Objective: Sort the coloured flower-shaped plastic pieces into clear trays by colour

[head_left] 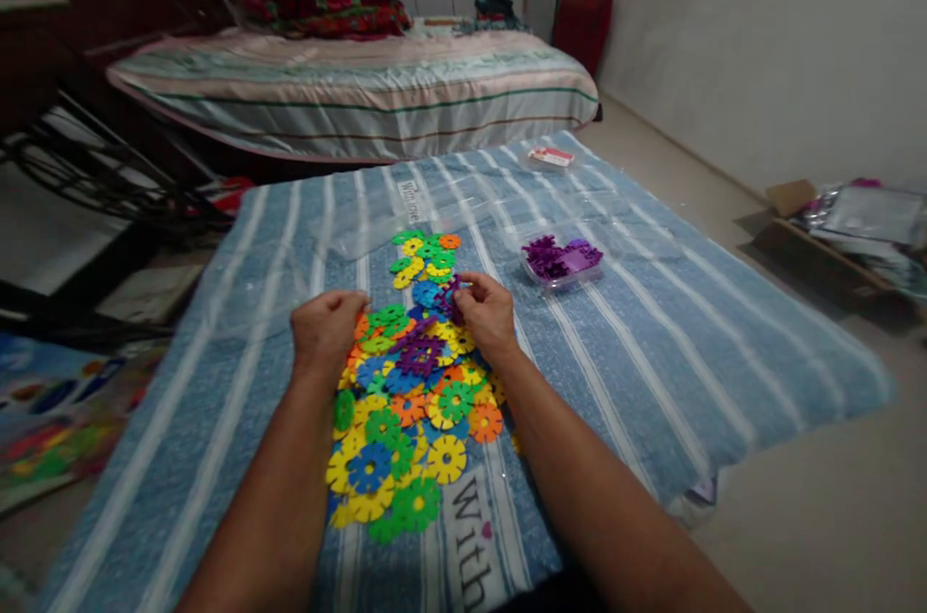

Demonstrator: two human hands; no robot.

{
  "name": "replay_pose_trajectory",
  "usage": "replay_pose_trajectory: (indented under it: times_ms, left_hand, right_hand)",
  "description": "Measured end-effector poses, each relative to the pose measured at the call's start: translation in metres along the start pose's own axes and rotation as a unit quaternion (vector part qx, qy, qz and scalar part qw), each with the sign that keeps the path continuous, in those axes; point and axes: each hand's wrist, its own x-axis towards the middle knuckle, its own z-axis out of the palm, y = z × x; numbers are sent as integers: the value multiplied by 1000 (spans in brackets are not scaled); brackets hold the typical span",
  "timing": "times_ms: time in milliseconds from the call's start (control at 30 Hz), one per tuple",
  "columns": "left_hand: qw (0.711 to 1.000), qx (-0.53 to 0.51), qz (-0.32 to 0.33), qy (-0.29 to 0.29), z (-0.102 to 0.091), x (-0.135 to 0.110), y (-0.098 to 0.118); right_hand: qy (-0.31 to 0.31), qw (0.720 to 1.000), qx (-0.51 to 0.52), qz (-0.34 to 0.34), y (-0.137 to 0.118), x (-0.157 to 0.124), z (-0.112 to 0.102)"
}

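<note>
A heap of flat, flower-shaped plastic discs (406,401) in yellow, green, blue, orange and purple lies on a blue striped towel (652,343). My right hand (487,312) is closed in a pinch on a purple disc (450,296) at the heap's upper right. My left hand (327,331) rests as a loose fist on the heap's left edge; what its fingers hold, if anything, is hidden. A clear plastic tub (562,260) with purple discs stands to the right of my right hand.
A clear plastic bag (377,227) lies behind the heap, a small packet (550,155) at the towel's far edge. A mattress (354,92) lies beyond. A cardboard box with papers (847,227) sits at right, a colourful mat (50,420) at left.
</note>
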Motion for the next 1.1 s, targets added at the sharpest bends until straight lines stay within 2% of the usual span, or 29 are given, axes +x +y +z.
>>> replay_pose_trajectory:
  times_ms: [133, 267, 433, 533, 600, 667, 733, 767, 867, 933, 1000, 1033, 1100]
  left_hand:
    - [998, 21, 39, -35, -9, -1, -4]
    - [993, 85, 76, -37, -37, -6, -17]
    - [973, 158, 143, -89, -77, -46, -55]
    - [953, 206, 205, -85, -91, -75, -84]
    - [937, 227, 249, -94, -96, -88, -101]
    - [924, 240, 284, -90, -96, -94, -112]
    - [915, 247, 307, -80, -93, -96, -117]
    - [912, 250, 315, -75, -91, -96, -118]
    - [905, 259, 333, -58, -82, -99, -119]
    - [901, 262, 343, -47, -77, -102, -121]
    - [900, 259, 350, -35, -74, -103, -123]
    - [900, 256, 351, -31, -73, -103, -125]
    - [902, 253, 348, -32, -74, -102, -126]
  right_hand:
    - [-4, 1000, 6, 12, -6, -5, -2]
    - [-2, 1000, 12, 8, -10, -9, -2]
    - [12, 1000, 11, 6, -13, -12, 0]
    - [16, 1000, 4, -5, -17, -15, 0]
    - [15, 999, -16, -42, -25, -16, -1]
    - [27, 992, -60, -110, -39, -16, -8]
    - [61, 967, -137, -204, -59, -10, -21]
    - [85, 945, -187, -256, -70, -4, -31]
    - [171, 842, -356, -368, -99, 22, -69]
    - [206, 787, -434, -386, -107, 40, -95]
    - [214, 750, -502, -373, -104, 49, -116]
    - [218, 740, -520, -367, -100, 50, -123]
    - [213, 738, -530, -360, -87, 44, -128]
